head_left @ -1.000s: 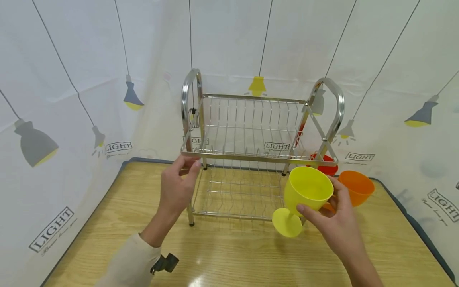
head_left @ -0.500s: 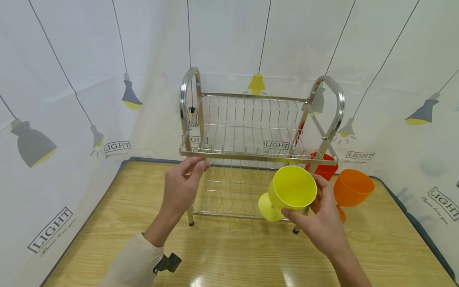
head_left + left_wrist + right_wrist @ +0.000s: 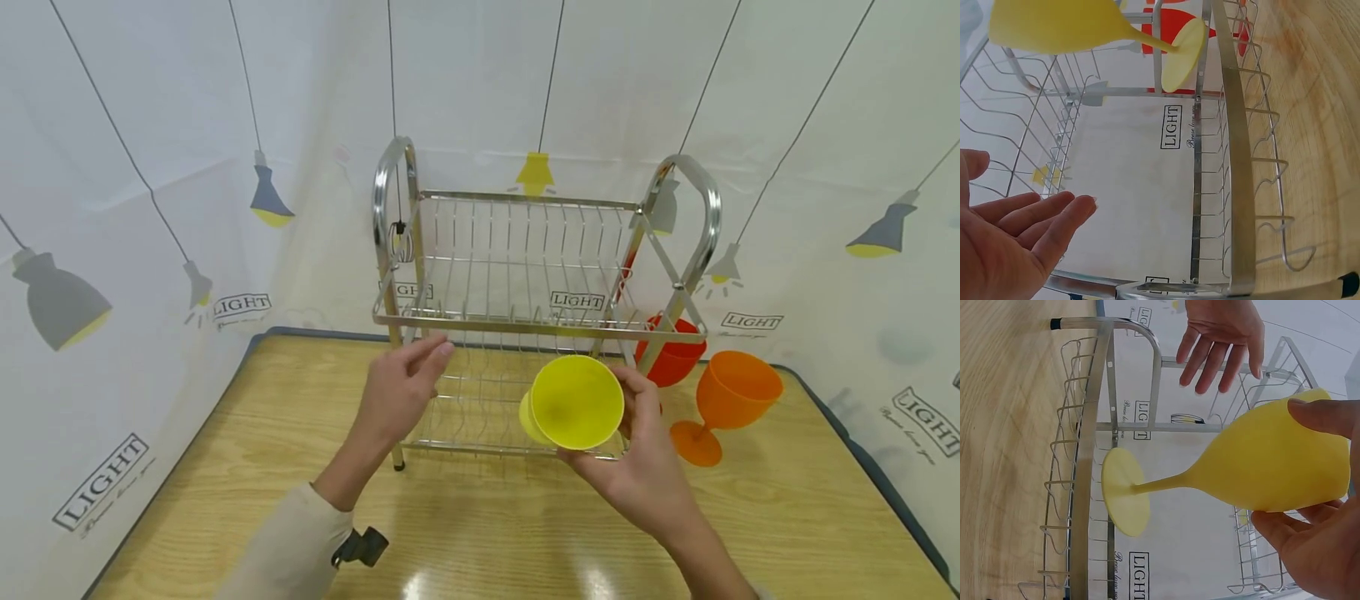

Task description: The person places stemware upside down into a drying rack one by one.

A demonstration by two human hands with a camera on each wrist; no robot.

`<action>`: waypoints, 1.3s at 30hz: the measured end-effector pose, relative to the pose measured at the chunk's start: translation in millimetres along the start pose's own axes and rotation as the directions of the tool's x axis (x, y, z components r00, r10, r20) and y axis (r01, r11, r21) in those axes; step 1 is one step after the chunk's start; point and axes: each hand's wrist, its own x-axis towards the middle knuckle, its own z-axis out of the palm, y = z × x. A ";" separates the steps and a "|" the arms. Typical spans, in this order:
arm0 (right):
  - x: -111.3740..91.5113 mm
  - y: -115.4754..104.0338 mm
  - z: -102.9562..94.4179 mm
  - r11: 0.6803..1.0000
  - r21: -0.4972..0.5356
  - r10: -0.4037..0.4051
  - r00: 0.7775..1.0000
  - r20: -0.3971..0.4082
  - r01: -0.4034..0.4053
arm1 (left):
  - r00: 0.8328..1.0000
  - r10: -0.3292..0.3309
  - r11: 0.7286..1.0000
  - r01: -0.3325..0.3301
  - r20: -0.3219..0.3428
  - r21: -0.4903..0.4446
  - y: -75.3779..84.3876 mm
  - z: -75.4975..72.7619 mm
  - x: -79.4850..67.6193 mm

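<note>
My right hand (image 3: 637, 467) grips a yellow plastic goblet (image 3: 576, 402) by its bowl, in front of the lower tier of a two-tier metal dish rack (image 3: 540, 327). Thumb and fingers wrap the bowl in the right wrist view, leaving the stem and round foot (image 3: 1124, 492) free. The goblet's mouth faces the head camera, its foot toward the rack. To the left of the goblet, my left hand (image 3: 401, 392) holds nothing; its fingers (image 3: 1054, 219) reach out fairly straight in the left wrist view, by the rack's left front under the upper shelf.
An orange goblet (image 3: 735, 390) stands on the wooden table (image 3: 480, 533) right of the rack. Behind the rack's right leg is a red goblet (image 3: 671, 354), partly hidden. A white cloth printed with lamps (image 3: 480, 75) encloses the table's back and sides.
My right hand has carried the yellow goblet leftward, and its mouth has turned toward the head camera. My left hand has shifted slightly right. The orange goblet's foot has come into sight.
</note>
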 end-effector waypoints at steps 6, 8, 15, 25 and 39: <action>4.1 4.7 8.3 0.998 -0.006 -0.068 0.997 0.032 0.068 | 0.995 -0.071 0.996 0.074 0.076 -0.045 2.1 1.9 -0.7; 5.8 7.4 10.6 0.995 -0.028 -0.092 0.995 0.047 0.093 | 0.992 -0.092 0.994 0.098 0.091 -0.055 3.6 3.4 -0.9; 7.2 20.1 18.1 0.977 -0.091 -0.184 0.977 0.104 0.193 | 0.962 -0.211 0.962 0.236 0.174 -0.139 5.0 10.7 -2.2; 9.9 28.9 24.9 0.920 -0.157 -0.327 0.925 0.194 0.358 | 0.925 -0.281 0.916 0.338 0.258 -0.215 1.6 19.5 1.5; 13.7 36.5 30.9 0.744 -0.293 -0.509 0.793 0.333 0.601 | 0.858 -0.338 0.872 0.440 0.387 -0.216 -8.7 34.3 6.4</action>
